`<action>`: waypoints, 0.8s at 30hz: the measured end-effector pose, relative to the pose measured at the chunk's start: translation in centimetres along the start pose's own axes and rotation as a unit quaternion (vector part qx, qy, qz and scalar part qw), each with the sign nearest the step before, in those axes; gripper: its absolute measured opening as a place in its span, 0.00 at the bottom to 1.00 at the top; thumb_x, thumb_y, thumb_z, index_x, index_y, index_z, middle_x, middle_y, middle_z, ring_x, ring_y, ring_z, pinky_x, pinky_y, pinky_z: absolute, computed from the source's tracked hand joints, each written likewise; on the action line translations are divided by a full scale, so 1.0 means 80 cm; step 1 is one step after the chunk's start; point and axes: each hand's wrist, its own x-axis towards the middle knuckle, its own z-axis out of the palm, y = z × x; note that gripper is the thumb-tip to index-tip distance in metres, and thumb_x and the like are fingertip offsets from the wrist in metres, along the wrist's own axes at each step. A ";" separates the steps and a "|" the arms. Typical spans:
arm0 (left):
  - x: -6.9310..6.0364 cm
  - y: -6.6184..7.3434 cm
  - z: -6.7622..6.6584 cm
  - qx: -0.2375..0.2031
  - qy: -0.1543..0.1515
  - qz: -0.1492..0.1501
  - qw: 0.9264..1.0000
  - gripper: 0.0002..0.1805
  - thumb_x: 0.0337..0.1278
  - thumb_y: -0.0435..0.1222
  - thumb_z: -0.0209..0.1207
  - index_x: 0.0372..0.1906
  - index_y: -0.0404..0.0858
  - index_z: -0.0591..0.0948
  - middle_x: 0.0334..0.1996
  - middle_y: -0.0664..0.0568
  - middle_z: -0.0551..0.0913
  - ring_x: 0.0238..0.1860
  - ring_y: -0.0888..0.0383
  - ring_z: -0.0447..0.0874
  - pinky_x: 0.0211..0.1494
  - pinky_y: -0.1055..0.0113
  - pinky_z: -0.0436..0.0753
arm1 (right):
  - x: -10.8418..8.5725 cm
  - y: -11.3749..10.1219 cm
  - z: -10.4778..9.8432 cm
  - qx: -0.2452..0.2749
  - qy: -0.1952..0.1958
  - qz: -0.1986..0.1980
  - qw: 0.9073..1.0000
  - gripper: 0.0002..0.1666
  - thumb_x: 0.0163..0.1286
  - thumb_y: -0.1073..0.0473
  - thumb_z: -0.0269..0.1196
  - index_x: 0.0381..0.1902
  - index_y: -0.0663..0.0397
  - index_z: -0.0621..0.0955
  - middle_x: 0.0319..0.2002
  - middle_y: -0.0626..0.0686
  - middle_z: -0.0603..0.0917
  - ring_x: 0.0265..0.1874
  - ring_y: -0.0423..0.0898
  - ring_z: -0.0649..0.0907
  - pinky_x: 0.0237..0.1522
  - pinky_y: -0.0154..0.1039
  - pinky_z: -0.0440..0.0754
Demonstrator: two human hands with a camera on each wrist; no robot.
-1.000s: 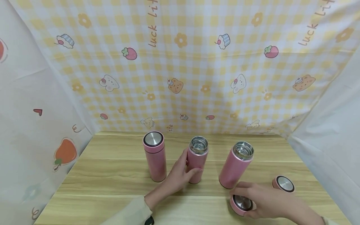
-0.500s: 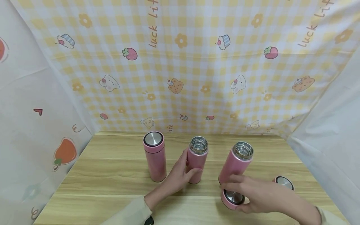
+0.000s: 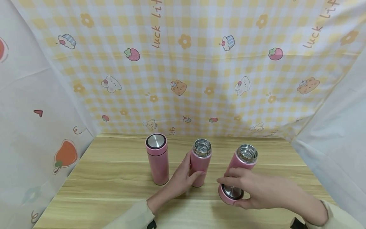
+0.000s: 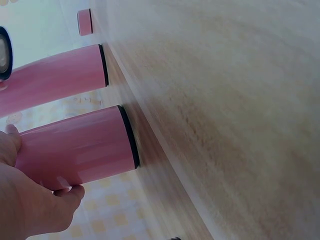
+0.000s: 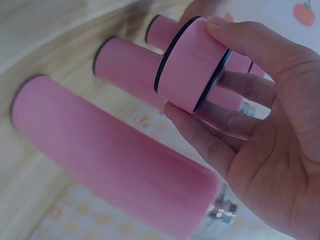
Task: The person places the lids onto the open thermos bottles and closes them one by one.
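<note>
The left hand (image 3: 180, 181) grips an upright pink bottle (image 3: 199, 163) with an uncovered steel mouth; its fingers wrap that bottle (image 4: 80, 147) in the left wrist view. Pinched between thumb and fingers of the right hand (image 3: 257, 189) is a pink lid (image 3: 226, 196) with a steel top. In the right wrist view this lid (image 5: 187, 65) is off the table. The lid and right fingers partly cover the front of a second uncovered bottle (image 3: 240, 163) on the right. A third bottle (image 3: 159, 162), with its lid on, stands left of the gripped one.
Another pink lid (image 4: 85, 22) lies on the table beyond the bottles, hidden behind the right hand in the head view. The wooden table (image 3: 114, 178) meets a checked cloth (image 3: 200, 70) at the back and pale cloth at both sides.
The right hand has carried its lid left and slightly toward the back, to in front of the right bottle. It now hides the other lid. The left hand and all three bottles hold their places.
</note>
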 end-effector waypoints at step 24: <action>-0.001 -0.002 0.000 0.010 -0.002 0.022 1.000 0.42 0.71 0.38 0.62 0.79 0.46 0.51 0.71 0.52 0.65 0.70 0.56 0.66 0.71 0.56 0.68 | 0.053 0.006 -0.085 0.029 0.022 0.014 0.999 0.37 0.57 0.60 0.75 0.66 0.44 0.79 0.49 0.42 0.75 0.42 0.37 0.76 0.43 0.34 0.82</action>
